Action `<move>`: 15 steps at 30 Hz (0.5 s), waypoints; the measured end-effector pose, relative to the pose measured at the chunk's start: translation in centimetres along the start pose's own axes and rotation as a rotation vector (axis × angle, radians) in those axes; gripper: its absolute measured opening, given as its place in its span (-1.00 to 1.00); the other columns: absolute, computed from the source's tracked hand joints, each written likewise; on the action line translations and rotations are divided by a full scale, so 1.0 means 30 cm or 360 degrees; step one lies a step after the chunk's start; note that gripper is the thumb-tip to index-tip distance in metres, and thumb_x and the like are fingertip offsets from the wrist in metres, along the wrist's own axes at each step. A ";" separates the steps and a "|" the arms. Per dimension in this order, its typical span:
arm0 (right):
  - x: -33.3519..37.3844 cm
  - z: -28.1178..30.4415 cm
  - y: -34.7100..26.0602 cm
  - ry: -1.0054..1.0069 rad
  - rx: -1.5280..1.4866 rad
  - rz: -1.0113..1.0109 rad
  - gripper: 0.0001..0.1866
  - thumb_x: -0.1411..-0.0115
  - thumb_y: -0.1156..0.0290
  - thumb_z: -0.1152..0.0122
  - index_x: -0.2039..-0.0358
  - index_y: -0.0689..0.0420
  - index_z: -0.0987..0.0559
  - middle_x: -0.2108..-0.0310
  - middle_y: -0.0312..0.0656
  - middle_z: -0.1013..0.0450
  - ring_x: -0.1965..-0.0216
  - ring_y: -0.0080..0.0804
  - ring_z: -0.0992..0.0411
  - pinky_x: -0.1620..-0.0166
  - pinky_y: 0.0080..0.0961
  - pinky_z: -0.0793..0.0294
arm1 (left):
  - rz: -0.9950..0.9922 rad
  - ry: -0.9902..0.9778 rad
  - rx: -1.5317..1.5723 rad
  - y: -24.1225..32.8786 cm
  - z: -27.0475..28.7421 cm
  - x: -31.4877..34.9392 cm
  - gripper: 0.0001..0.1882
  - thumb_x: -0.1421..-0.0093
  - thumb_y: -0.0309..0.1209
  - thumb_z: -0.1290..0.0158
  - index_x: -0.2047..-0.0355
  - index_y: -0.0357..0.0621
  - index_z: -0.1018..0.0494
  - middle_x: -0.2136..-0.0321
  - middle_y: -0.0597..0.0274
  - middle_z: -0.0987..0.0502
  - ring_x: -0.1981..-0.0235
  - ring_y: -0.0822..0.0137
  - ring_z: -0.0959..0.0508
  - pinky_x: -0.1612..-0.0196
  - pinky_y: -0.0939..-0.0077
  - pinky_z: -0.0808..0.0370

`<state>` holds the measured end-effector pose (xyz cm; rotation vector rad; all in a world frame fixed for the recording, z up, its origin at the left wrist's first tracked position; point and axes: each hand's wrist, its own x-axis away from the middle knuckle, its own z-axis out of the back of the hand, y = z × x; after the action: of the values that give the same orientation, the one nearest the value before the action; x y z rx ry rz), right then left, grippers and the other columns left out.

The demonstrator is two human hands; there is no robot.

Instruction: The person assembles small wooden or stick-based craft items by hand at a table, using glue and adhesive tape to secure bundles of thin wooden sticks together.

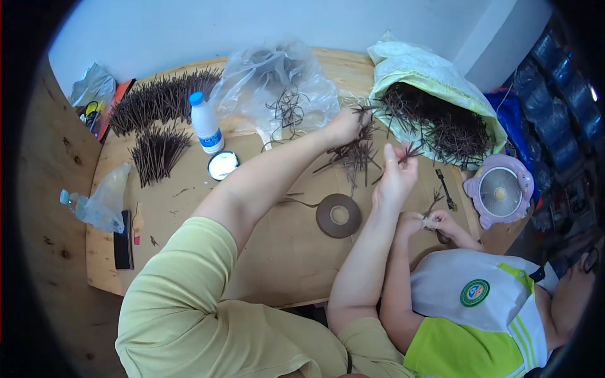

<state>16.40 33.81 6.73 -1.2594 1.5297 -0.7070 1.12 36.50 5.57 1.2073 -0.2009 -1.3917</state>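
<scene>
My left hand point(348, 128) stretches far over the table, fingers closed at a brown branched artificial twig point(360, 111). Just below it lies a loose pile of similar brown twigs point(357, 157). My right hand point(397, 179) is raised to the right of that pile, thumb up. It pinches another small forked brown twig point(411, 153). A roll of brown tape point(338, 215) lies flat on the cardboard to the left of my right forearm, its loose end trailing left. The green-white woven sack point(435, 60), full of brown twigs point(435, 120), opens toward my hands.
At my right a person's hands point(433, 222) work on a twig. Beyond them stand a purple fan point(504, 189) and a dark tool point(445, 189). Leftward are a white bottle point(207, 123), an open white tub point(223, 165), bundled twigs point(157, 154), a clear bag point(252, 79) and a plastic bottle point(79, 205).
</scene>
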 end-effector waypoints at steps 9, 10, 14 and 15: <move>-0.154 -0.042 -0.005 -0.0477 -0.0394 -0.0609 -0.63 -0.03 0.52 -0.18 0.13 0.07 -0.34 0.41 -0.34 -0.36 0.58 -0.68 -0.23 0.55 -0.81 -0.19 | -0.0615 -0.0222 -0.0355 0.048 0.019 0.052 -0.73 0.05 -0.49 -0.01 0.30 -0.27 -0.31 0.36 -0.10 -0.36 0.29 -0.10 -0.42 0.27 0.22 -0.39; -0.165 -0.039 0.011 -0.0506 -0.0463 -0.0600 -0.61 -0.02 0.55 -0.18 0.12 0.07 -0.33 0.39 -0.31 -0.37 0.57 -0.68 -0.23 0.55 -0.79 -0.20 | -0.0562 -0.0291 -0.0422 0.060 0.024 0.056 -0.69 0.04 -0.52 0.03 0.23 -0.26 -0.27 0.34 -0.07 -0.33 0.29 -0.08 -0.41 0.28 0.21 -0.39; -0.137 -0.048 0.025 -0.0496 -0.0648 -0.0559 -0.57 0.01 0.67 -0.15 0.13 0.10 -0.25 0.34 -0.21 -0.38 0.55 -0.64 -0.25 0.53 -0.76 -0.22 | -0.0535 -0.0212 -0.0415 0.033 0.029 0.053 -0.73 0.01 -0.51 0.06 0.23 -0.25 -0.29 0.36 -0.06 -0.34 0.31 -0.06 -0.42 0.28 0.22 -0.39; -0.129 -0.053 0.026 -0.0467 -0.0654 -0.0501 -0.57 0.01 0.68 -0.14 0.14 0.10 -0.24 0.35 -0.20 -0.37 0.55 -0.64 -0.25 0.53 -0.76 -0.22 | -0.0524 -0.0229 -0.0445 0.036 0.026 0.054 -0.74 0.00 -0.50 0.07 0.24 -0.24 -0.30 0.37 -0.05 -0.34 0.31 -0.05 -0.42 0.28 0.22 -0.39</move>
<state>14.51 37.45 7.83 -1.8530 1.2823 -0.3837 1.66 34.49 5.87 0.9352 0.0968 -1.7305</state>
